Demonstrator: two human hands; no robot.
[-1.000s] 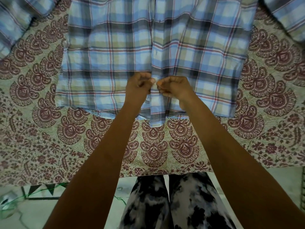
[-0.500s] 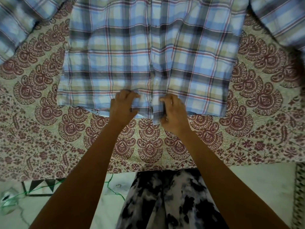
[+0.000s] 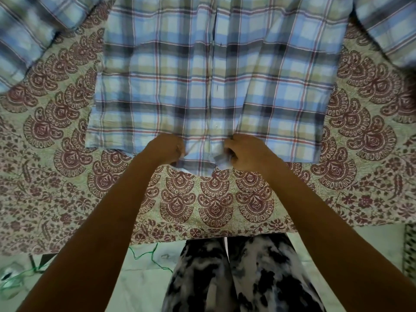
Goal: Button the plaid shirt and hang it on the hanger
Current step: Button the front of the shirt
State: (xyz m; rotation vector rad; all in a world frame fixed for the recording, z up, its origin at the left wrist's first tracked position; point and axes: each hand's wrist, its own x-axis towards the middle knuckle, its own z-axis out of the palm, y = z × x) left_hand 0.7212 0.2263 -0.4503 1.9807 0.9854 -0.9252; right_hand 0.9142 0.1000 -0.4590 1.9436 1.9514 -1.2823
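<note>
The fingers (image 3: 181, 152) of the left hand (image 3: 165, 148) are curling in and pinching a bunch of the bottom hem (image 3: 198, 170) of the plaid shirt (image 3: 180, 86). The right hand (image 3: 246, 153) is doing the same a little way over, fingers curled round a crumpled bit of hem, so both are gripping fabric, one on each side of the front placket (image 3: 213, 97). The strip of hem between them is looking scrunched. The shirt is lying front-up and spread out on a printed bedspread (image 3: 67, 181), hem toward the person, with the collar end running out of the top of the view. Its side edges are sitting well inside the bedspread, so there's plenty of bare print showing left, right and in front of the hem. One sleeve (image 3: 33, 30) is fanning out to the upper left and the other sleeve (image 3: 387, 25) to the upper right, both partly cut off. The bedspread's near edge is ending just in front of the person's patterned trousers (image 3: 236, 278), with pale floor (image 3: 139, 284) and a green cord (image 3: 144, 255) below it. A second ago the hands were knuckle to knuckle on the placket, a bit higher up. Now they're sitting apart down at the hem. Half a second ago the fingers were resting more on top of the fabric, and now they're tucked in around it.
</note>
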